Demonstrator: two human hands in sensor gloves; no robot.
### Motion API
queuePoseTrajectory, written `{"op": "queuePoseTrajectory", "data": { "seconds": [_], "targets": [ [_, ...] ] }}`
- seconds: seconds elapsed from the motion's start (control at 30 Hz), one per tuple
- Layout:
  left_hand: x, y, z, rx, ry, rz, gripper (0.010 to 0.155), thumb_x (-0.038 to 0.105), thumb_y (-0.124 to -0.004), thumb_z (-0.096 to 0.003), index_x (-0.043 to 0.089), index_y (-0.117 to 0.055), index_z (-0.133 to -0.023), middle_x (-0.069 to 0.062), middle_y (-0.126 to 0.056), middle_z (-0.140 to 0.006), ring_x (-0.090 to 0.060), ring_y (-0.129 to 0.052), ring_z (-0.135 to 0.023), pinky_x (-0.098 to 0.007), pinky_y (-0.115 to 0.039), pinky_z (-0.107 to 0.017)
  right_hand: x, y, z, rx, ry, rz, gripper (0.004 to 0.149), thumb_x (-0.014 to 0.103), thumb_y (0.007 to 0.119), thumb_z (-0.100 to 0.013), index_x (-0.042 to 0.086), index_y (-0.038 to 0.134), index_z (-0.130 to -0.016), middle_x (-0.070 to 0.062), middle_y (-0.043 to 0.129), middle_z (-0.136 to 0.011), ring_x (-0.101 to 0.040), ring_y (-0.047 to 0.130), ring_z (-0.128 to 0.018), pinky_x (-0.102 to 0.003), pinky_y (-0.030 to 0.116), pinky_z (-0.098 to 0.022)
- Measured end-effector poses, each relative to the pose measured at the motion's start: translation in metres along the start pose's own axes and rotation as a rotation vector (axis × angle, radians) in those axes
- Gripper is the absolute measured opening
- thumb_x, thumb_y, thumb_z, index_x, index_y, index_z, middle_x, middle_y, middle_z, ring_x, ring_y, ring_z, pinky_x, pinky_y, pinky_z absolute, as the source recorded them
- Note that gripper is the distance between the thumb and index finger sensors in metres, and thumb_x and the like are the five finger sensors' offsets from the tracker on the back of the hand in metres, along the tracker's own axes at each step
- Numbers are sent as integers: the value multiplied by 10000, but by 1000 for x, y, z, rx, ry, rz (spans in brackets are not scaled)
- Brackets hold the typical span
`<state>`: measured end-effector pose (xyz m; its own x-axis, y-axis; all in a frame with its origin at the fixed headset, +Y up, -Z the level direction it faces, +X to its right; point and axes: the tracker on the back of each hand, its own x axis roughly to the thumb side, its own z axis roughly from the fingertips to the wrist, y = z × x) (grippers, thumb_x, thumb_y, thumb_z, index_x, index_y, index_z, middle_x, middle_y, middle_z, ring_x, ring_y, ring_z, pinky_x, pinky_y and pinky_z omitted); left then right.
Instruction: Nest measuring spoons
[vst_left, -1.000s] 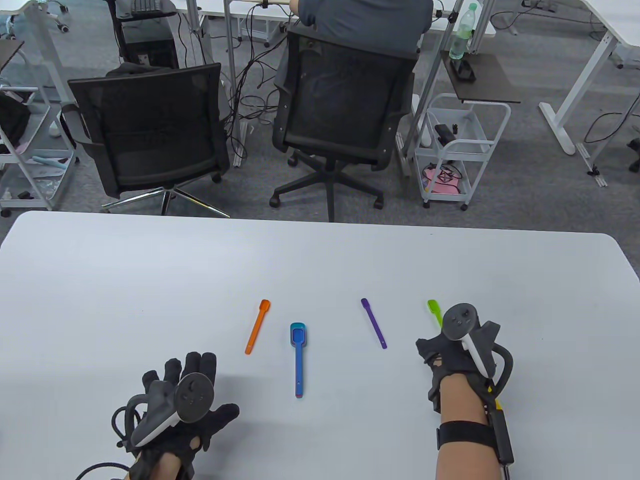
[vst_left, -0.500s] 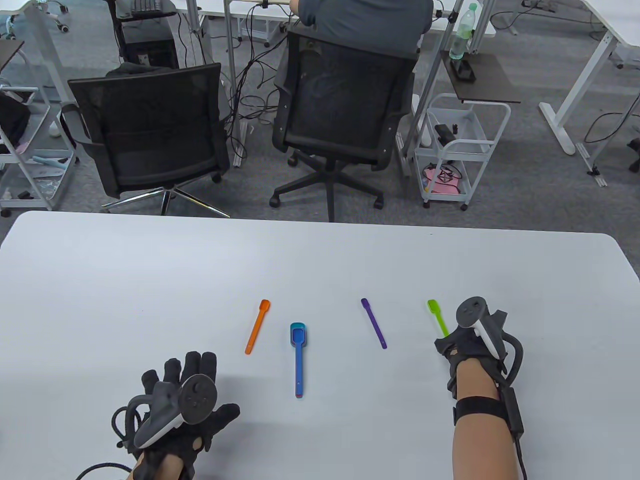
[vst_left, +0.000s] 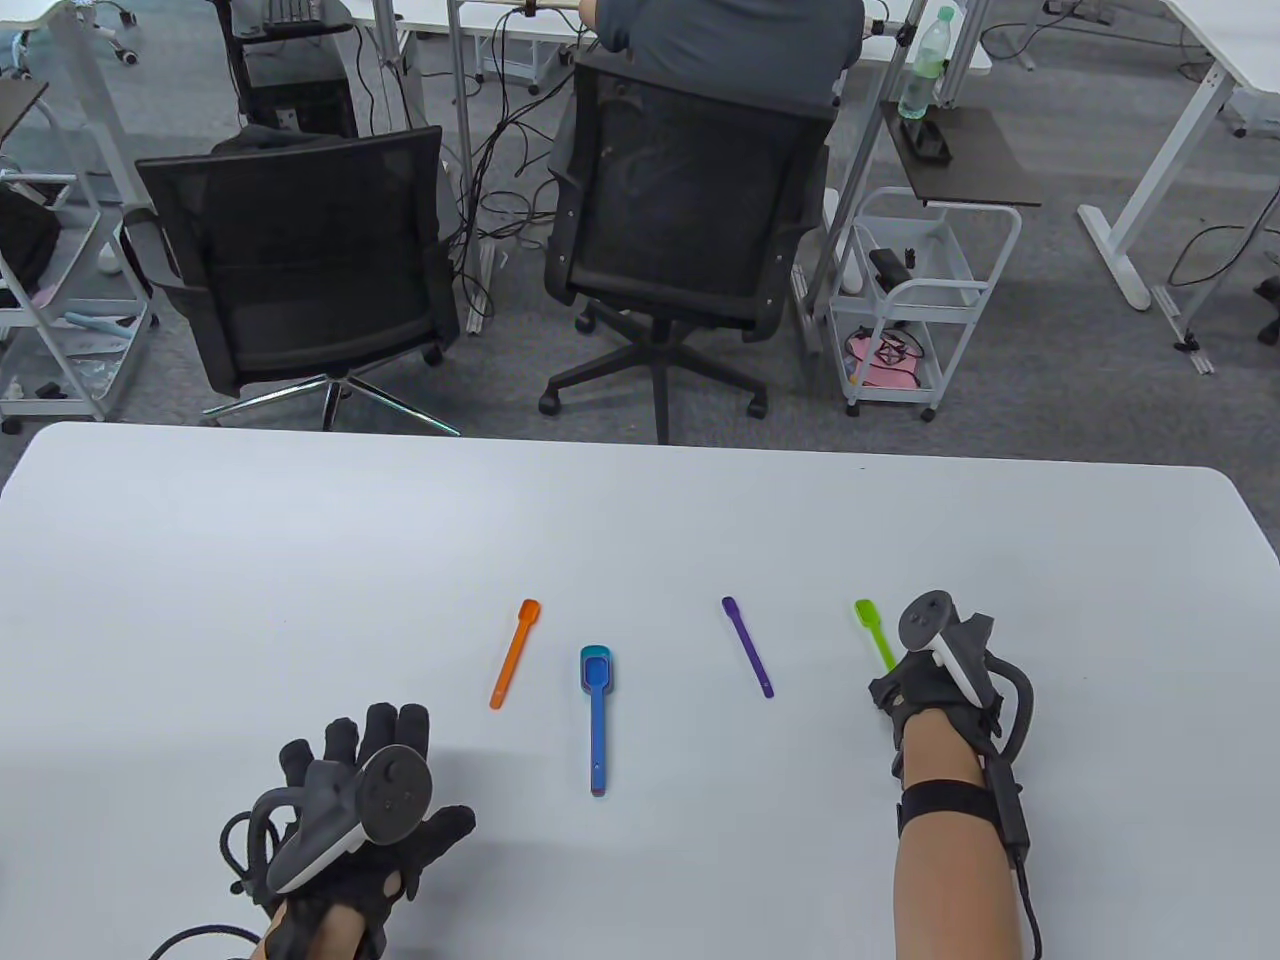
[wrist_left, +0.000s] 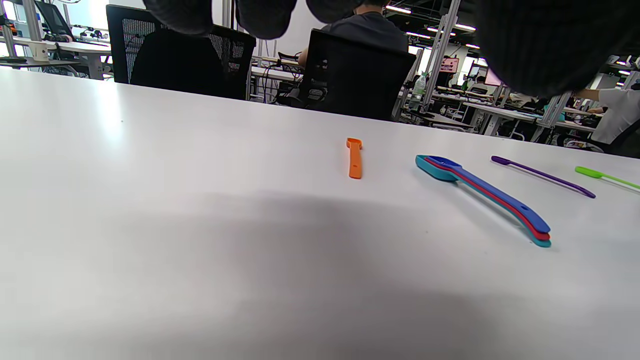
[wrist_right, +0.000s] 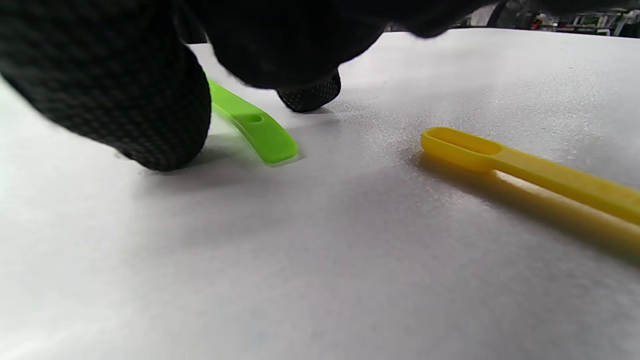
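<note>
Your right hand (vst_left: 925, 690), in a black knit glove with a tracker strapped to its back, is lowered over the near end of the green spoon (vst_left: 874, 632). In the right wrist view two textured fingertips (wrist_right: 150, 115) stand on the table on either side of the flat, rounded handle end with its small hanging hole, but whether they actually pinch the handle cannot be told. The spoon lies flat on the matte white table (vst_left: 300, 560), its small bowl pointing away from you.

Just beside it, under your wrist, lies a yellow spoon (wrist_right: 525, 170) of glossy plastic with a narrow oval bowl, seen only in the right wrist view.

Your left hand (vst_left: 365, 810) rests palm down on the table near its front edge, fingers spread flat and holding nothing.

Between the hands lies the nested stack (vst_left: 596, 715): a blue spoon over a red one over a teal one, handles aligned and bowls seated together. The orange spoon (vst_left: 515, 652), short and flat-handled, lies just left of it; the thin purple spoon (vst_left: 748, 646) lies to its right, apart from the others.
</note>
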<state>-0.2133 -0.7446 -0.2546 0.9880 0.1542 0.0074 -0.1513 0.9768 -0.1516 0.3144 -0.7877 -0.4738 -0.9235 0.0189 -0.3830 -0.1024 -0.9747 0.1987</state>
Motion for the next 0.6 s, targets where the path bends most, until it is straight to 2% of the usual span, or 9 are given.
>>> {"op": "queuePoseTrajectory", "data": {
  "seconds": [0.6],
  "targets": [
    [2, 0, 0, 6, -7, -4, 1091, 724, -825, -403, 143, -337, -1187, -212, -373, -1257, -607, -414, -1152, -834, -256, -675, 7, 1, 1, -23, -1, 25, 650, 516, 998, -344, 96, 882, -826, 142, 949, -252, -52, 850, 18, -329, 855, -1]
  ]
}}
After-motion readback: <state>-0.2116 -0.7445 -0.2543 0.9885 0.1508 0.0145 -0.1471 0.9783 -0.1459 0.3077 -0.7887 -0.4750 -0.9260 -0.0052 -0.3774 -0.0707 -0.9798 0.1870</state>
